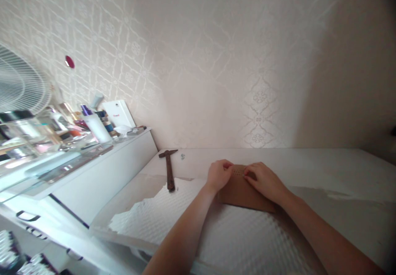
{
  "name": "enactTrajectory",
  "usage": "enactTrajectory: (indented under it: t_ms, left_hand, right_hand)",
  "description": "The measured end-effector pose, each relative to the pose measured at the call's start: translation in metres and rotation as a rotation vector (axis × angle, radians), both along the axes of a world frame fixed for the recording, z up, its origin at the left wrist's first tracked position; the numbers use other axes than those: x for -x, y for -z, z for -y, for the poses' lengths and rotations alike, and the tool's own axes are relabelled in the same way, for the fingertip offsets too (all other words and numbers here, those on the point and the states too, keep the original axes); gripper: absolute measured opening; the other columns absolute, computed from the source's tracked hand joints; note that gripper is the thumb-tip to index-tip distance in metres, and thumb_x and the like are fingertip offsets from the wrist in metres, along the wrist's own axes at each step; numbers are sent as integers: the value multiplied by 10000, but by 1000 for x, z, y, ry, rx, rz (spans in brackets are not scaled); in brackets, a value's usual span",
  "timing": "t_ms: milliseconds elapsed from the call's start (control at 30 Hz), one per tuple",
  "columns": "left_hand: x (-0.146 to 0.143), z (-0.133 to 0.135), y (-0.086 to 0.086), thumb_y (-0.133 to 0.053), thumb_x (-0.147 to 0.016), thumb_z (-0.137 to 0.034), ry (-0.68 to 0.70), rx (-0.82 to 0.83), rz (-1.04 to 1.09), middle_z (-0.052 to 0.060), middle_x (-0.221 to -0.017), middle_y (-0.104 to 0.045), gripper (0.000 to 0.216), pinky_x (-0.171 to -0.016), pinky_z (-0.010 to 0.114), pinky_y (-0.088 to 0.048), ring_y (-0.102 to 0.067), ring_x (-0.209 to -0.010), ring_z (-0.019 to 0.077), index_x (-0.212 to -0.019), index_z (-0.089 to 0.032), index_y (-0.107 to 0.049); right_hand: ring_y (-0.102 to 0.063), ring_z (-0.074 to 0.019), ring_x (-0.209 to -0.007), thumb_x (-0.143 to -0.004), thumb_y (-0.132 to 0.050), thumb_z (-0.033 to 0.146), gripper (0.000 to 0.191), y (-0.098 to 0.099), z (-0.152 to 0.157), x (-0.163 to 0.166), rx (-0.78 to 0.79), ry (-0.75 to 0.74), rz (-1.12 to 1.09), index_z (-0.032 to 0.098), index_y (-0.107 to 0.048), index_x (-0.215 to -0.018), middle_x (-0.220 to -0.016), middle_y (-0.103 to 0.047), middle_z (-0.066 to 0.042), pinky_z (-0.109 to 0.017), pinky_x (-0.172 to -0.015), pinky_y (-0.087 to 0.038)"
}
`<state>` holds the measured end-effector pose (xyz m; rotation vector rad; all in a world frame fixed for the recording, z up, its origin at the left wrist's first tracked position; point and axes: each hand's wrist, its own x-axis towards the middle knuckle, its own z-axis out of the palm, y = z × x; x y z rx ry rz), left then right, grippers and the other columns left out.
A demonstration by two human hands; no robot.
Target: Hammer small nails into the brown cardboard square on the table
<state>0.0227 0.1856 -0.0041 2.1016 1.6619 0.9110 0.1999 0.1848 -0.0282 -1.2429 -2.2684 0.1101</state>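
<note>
A brown flat board (244,193), which looks like cardboard, lies on a white quilted sheet (247,233) in front of me. Small dots or holes run in rows near its far edge. My left hand (219,172) grips the board's far left corner, fingers bent and closed. At the right side of the dots, my right hand (262,180) has thumb and forefinger pinched together; whatever sits between them is too small to make out. A rusty hammer (169,169) rests to the left, its head toward the wall. Tiny shiny pieces (182,156) lie beside it.
On the left stands a white cabinet (123,159) crowded with bottles, including a white bottle with a purple cap (97,127), and a white box (119,113). A fan (21,81) is at far left. The patterned wall (216,81) closes off the table's back.
</note>
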Motion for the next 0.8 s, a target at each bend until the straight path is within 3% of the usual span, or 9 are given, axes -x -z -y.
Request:
enactTrajectory:
  t_ms: [367, 500, 633, 733, 800]
  left_hand:
    - [4, 6, -2, -445, -810, -244, -164, -39, -186, 39, -930, -685, 251, -789, 279, -442, -608, -841, 179, -912, -210, -673]
    - [13, 2, -4, -433, -814, -250, -311, -91, -252, 48, -1004, -661, 269, -855, 327, -415, -585, -926, 198, -986, -207, -635]
    - [47, 0, -12, -427, -805, -241, -524, -99, -415, 92, -1133, -595, 336, -963, 419, -323, -512, -1077, 250, -1107, -190, -564]
    - [86, 5, -14, -494, -752, -265, -752, 20, -504, 165, -1384, -345, 539, -980, 507, -267, -285, -1273, 352, -1272, -150, -409]
    - [113, 11, -13, -507, -741, -275, -868, 119, -513, 212, -1403, -284, 611, -973, 512, -269, -257, -1281, 382, -1308, -121, -337]
  right_hand:
    - [-538, -203, -885, -794, -507, 200, 128, 2, 0, 0, 10, 1, -16, 190, -634, -802, -856, -633, -59, -312, -803, -397]
    - [-545, -201, -876, -819, -455, 198, 188, 4, -2, 0, 8, -9, -19, 186, -642, -835, -872, -637, -66, -314, -801, -404]
    - [-554, -208, -876, -829, -436, 197, 221, 4, -4, 0, 3, 19, -36, 174, -652, -868, -902, -646, -78, -320, -805, -410]
    - [-556, -210, -882, -832, -434, 196, 230, 4, -5, 1, -10, 21, -48, 173, -652, -900, -913, -649, -78, -324, -817, -408]
    - [-557, -209, -885, -835, -423, 191, 242, 5, -6, 1, -27, 13, -55, 177, -653, -908, -915, -651, -78, -324, -818, -409]
